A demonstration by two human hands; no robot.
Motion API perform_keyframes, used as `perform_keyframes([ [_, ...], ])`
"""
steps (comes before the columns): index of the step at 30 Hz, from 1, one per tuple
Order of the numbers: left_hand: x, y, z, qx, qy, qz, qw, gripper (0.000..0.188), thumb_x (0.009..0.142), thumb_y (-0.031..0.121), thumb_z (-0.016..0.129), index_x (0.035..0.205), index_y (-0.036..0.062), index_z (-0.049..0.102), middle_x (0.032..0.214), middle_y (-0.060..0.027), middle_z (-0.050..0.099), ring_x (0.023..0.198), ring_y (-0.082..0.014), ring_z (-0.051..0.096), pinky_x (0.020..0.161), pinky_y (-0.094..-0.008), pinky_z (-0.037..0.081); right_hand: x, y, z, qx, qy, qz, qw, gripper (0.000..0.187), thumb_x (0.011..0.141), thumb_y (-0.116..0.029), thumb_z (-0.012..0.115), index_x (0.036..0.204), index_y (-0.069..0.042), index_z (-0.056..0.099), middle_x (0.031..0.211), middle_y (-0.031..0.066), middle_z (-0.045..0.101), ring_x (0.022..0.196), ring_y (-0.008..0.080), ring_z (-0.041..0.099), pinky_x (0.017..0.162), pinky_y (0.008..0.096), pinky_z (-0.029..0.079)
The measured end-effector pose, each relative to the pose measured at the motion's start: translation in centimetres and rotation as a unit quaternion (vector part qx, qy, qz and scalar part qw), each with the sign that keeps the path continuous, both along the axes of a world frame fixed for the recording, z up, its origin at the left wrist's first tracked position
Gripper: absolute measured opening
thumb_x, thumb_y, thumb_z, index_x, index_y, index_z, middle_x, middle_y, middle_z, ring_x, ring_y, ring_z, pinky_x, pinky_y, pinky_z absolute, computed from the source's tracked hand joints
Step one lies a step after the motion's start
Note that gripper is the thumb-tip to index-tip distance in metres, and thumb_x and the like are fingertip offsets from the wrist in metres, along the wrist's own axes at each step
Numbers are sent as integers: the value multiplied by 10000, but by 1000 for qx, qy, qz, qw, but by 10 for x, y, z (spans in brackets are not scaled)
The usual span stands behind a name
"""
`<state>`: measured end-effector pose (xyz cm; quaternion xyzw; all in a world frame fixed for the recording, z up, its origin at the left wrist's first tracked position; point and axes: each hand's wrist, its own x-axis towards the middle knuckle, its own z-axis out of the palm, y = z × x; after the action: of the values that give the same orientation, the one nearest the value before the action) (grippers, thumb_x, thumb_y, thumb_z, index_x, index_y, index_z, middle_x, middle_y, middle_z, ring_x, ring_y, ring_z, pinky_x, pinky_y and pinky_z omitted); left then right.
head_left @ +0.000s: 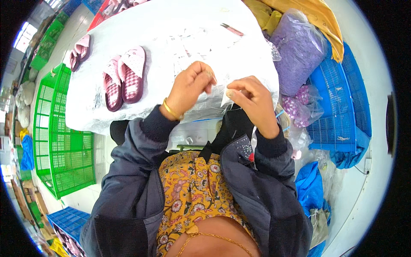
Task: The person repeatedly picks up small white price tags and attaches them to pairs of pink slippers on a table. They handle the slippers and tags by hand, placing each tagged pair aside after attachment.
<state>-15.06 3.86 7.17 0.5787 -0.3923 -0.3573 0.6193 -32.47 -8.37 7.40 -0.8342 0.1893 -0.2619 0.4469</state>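
Note:
Above the near edge of the white-covered table [162, 51], my left hand [192, 88] is closed, thumb against curled fingers; whatever it may hold is too small to make out. Close by on the right, my right hand [255, 100] pinches a small white tag-like piece [224, 98] between thumb and fingers. Thin pale strands hang beneath it. To the left of my hands lies a pair of pink slippers [132, 75] with checked dark-red insoles. Farther left is another pink pair [80, 51]. Thread snips [232, 29] rest toward the table's far side.
A green plastic crate [64, 141] stands left of the table. On the right are a clear bag of purple material [299, 47], blue crates [332, 111] and a yellow cloth [317, 17]. A red crate [99, 17] sits at the far left corner.

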Motion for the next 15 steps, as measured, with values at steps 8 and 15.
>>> perform_keyframes([
  [8, -21, 56, -4, -7, -182, 21, 983, 72, 979, 70, 540, 980, 3, 564, 803, -1, 577, 679, -52, 506, 610, -209, 439, 9, 53, 0, 309, -17, 79, 948, 194, 909, -71, 679, 1060, -3, 578, 903, 25, 657, 723, 50, 566, 648, 210, 468],
  [15, -14, 58, -17, 34, -201, 48, 978, 104, 920, 121, 620, 956, 24, 622, 763, -75, 606, 665, -160, 574, 606, -289, 467, 23, 60, -23, 404, -18, 84, 911, 167, 930, -65, 621, 1074, 9, 578, 930, 23, 632, 814, 62, 567, 731, 207, 461],
])
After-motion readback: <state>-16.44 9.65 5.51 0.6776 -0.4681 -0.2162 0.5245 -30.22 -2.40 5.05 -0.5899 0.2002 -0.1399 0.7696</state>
